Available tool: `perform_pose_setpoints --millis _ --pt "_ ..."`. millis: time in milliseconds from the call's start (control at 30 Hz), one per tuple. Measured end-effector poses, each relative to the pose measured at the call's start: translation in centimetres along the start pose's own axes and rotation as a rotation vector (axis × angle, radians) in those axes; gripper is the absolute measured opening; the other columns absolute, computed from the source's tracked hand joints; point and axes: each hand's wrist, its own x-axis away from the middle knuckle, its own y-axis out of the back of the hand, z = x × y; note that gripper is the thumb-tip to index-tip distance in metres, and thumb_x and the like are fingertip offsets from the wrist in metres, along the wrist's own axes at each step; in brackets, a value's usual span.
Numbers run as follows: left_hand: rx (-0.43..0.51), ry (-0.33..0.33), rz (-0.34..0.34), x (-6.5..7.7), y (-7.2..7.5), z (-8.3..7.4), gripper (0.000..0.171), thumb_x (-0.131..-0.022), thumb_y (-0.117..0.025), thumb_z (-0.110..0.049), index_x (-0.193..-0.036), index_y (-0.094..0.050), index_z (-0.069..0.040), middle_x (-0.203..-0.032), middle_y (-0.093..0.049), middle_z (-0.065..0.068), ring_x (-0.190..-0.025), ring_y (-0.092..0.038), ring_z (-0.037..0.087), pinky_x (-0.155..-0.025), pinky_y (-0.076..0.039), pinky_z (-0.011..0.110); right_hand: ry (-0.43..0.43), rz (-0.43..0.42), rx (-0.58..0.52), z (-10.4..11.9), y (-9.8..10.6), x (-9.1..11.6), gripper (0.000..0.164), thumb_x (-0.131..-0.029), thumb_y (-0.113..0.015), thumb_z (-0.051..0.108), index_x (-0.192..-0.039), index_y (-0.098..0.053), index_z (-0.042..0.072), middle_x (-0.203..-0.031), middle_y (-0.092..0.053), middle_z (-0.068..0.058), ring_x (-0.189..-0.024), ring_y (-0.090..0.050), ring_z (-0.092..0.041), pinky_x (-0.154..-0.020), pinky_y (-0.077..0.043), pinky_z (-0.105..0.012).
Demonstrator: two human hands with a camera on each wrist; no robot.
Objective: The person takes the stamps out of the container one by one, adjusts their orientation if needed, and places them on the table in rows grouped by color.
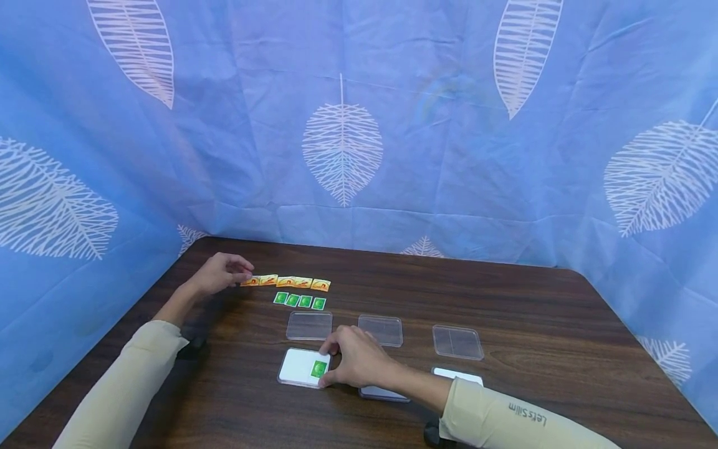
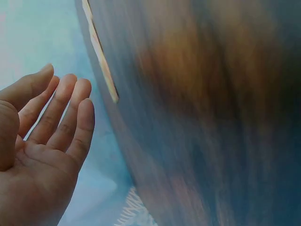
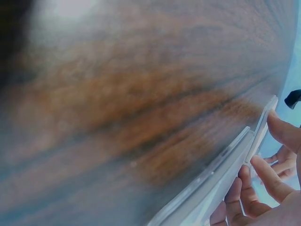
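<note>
My right hand (image 1: 359,358) grips the right end of a shallow clear case (image 1: 293,366) with a white inside, thumb at the near side and index finger at the far side. A green stamp-like card (image 1: 319,369) lies at that end of the case, close to the thumb. At the back left, my left hand (image 1: 220,274) hovers by the left end of a row of orange-and-yellow cards (image 1: 286,282). The left wrist view shows its fingers (image 2: 61,108) loosely bent with nothing between them. Several small green cards (image 1: 305,302) form a shorter row in front of the orange one.
Three clear rectangular lids (image 1: 310,326) lie in a line across the middle of the dark wooden table (image 1: 521,299). Two more white-filled cases sit to the right, one (image 1: 384,393) partly under my right forearm, another (image 1: 457,375) beyond it. A blue leaf-patterned curtain (image 1: 269,125) surrounds the table.
</note>
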Motion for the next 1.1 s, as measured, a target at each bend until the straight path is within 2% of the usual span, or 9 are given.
perform_pose_setpoints --millis 167,333,533,700,967,1100 --pt "-0.010 -0.105 0.011 1.1 -0.7 -1.2 0.022 -0.097 -0.070 -0.004 -0.116 -0.070 0.008 -0.108 -0.070 0.020 -0.088 -0.063 0.026 -0.074 -0.056 0.036 0.003 -0.004 -0.001 -0.2 0.0 0.0 0.040 -0.070 -0.098 0.029 -0.100 -0.080 0.010 -0.090 -0.066 0.006 -0.084 -0.055 -0.006 -0.074 -0.043 -0.025" --pt "-0.038 -0.183 0.020 2.1 -1.6 -2.0 0.020 -0.097 -0.070 -0.003 -0.114 -0.071 0.007 -0.111 -0.071 0.019 -0.094 -0.067 0.028 -0.081 -0.058 0.041 0.012 -0.005 -0.008 -0.3 0.0 0.1 0.040 -0.069 -0.098 0.029 -0.100 -0.080 0.010 -0.090 -0.066 0.005 -0.084 -0.055 -0.008 -0.073 -0.043 -0.026" --pt "-0.044 -0.215 0.038 2.9 -2.7 -2.8 0.019 -0.095 -0.073 -0.004 -0.112 -0.072 0.005 -0.112 -0.072 0.018 -0.098 -0.067 0.029 -0.088 -0.057 0.050 0.017 -0.002 -0.013 -0.2 -0.1 0.1 0.040 -0.069 -0.098 0.028 -0.100 -0.080 0.009 -0.090 -0.066 0.004 -0.084 -0.056 -0.008 -0.073 -0.043 -0.025" --pt "-0.031 -0.243 0.054 3.3 -3.2 -3.5 0.019 -0.094 -0.074 -0.003 -0.112 -0.072 0.004 -0.110 -0.073 0.015 -0.098 -0.067 0.027 -0.091 -0.056 0.052 0.015 -0.004 -0.014 -0.3 -0.1 0.0 0.039 -0.069 -0.098 0.028 -0.099 -0.080 0.010 -0.089 -0.066 0.005 -0.083 -0.055 -0.007 -0.073 -0.043 -0.025" --pt "-0.026 -0.262 0.094 4.0 -4.2 -4.8 0.020 -0.095 -0.073 -0.003 -0.113 -0.071 0.005 -0.107 -0.072 0.016 -0.092 -0.066 0.020 -0.086 -0.056 0.041 0.021 -0.002 -0.032 -0.2 0.0 -0.1 0.039 -0.070 -0.098 0.028 -0.099 -0.080 0.009 -0.089 -0.067 0.004 -0.083 -0.056 -0.008 -0.073 -0.043 -0.024" --pt "-0.015 -0.254 0.114 4.0 -4.9 -5.2 0.022 -0.094 -0.074 -0.004 -0.114 -0.071 0.005 -0.106 -0.071 0.014 -0.089 -0.064 0.018 -0.079 -0.055 0.034 0.017 -0.001 -0.027 -0.1 0.0 -0.1 0.039 -0.069 -0.098 0.028 -0.099 -0.080 0.009 -0.089 -0.067 0.004 -0.083 -0.057 -0.008 -0.073 -0.044 -0.024"
